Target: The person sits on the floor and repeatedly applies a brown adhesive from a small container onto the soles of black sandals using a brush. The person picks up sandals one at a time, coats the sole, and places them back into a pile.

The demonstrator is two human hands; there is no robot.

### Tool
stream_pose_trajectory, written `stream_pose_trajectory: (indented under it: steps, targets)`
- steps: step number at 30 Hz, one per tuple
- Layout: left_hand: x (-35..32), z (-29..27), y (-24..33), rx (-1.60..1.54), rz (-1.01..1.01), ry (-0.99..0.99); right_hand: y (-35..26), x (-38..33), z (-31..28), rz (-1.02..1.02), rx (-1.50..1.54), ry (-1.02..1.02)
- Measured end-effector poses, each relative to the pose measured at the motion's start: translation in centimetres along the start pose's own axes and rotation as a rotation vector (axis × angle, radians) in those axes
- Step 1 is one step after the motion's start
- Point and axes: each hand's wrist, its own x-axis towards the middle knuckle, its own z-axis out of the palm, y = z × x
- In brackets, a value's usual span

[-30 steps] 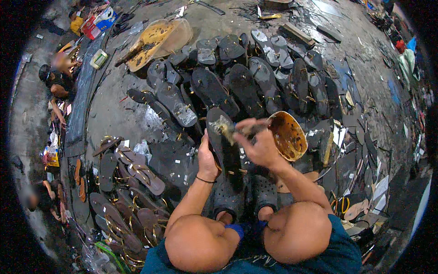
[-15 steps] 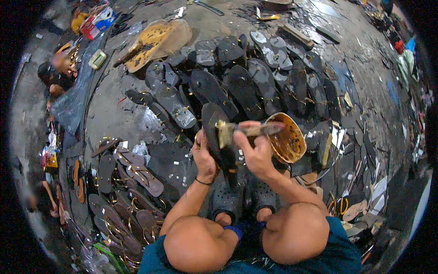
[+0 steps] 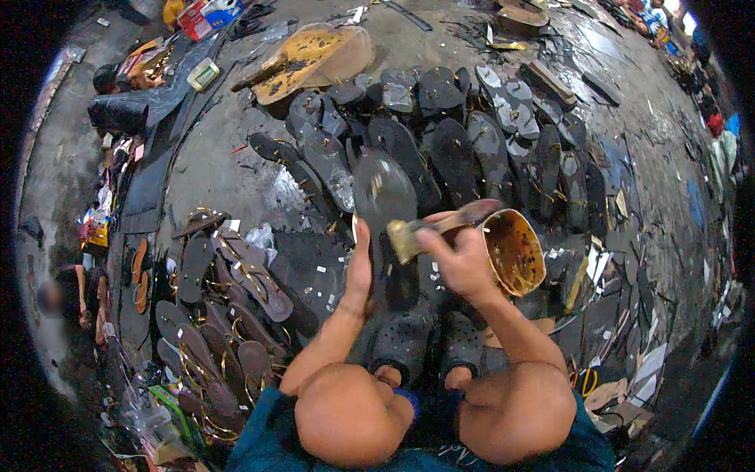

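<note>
A dark sandal sole [image 3: 384, 193] stands tilted above my feet, slightly blurred. My left hand [image 3: 359, 271] holds it along its left edge, the palm turned inward and the fingers pointing away from me. In my right hand [image 3: 464, 256] is a flat brush [image 3: 405, 240], its pale bristles at the sole's right edge and its handle pointing right. Right beside that hand is a cut-open tub [image 3: 515, 256] with brown, sticky-looking residue inside; I cannot tell whether my fingers touch it.
Rows of dark sandal soles [image 3: 456, 161] lie beyond my hands. Finished-looking thong sandals [image 3: 252, 275] are piled at left. A stained yellow scoop-like container [image 3: 314, 63] lies far left of centre. Scraps and strips litter the right side. Another person [image 3: 82, 295] is at the left edge.
The brush has come off the middle of the sole to its right edge, nearer me. My left fingers have straightened along the sole. The whole view has shifted slightly.
</note>
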Motion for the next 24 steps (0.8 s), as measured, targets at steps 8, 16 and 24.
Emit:
stream_pose_trajectory:
  steps: [8, 16, 24]
  targets:
    - [3.3, 1.5, -0.4, 0.117, 0.128, 0.132, -1.1, 1.0, -0.1, -0.217, -0.119, -0.021]
    - [3.5, 0.9, -0.5, -0.037, -0.174, -0.038, -1.5, 0.0, 0.5, -0.243, -0.200, 0.007]
    - [3.6, 0.5, -0.7, 0.023, 0.007, 0.060, -0.2, 1.8, -0.8, -0.241, -0.271, 0.077]
